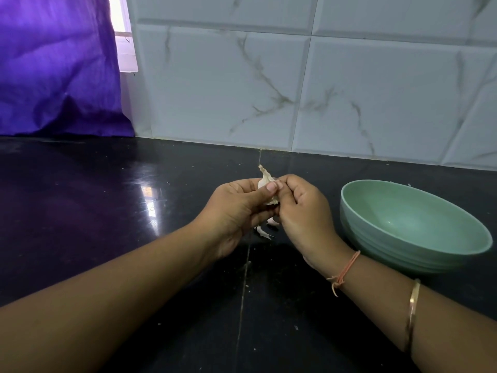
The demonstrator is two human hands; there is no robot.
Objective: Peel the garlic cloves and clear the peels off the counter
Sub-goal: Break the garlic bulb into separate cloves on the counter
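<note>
Centrally, curled fingers of left hand and right hand pinched one garlic clove: presumably light, papery, best gripped at its tip.

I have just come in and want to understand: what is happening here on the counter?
A person is peeling a pale, papery-skinned garlic clove, pinched between the left hand and the right hand above the glossy black counter. A few loose white peel scraps lie on the counter under the hands. The round pale green bowl stands at the right; nothing shows inside it.
</note>
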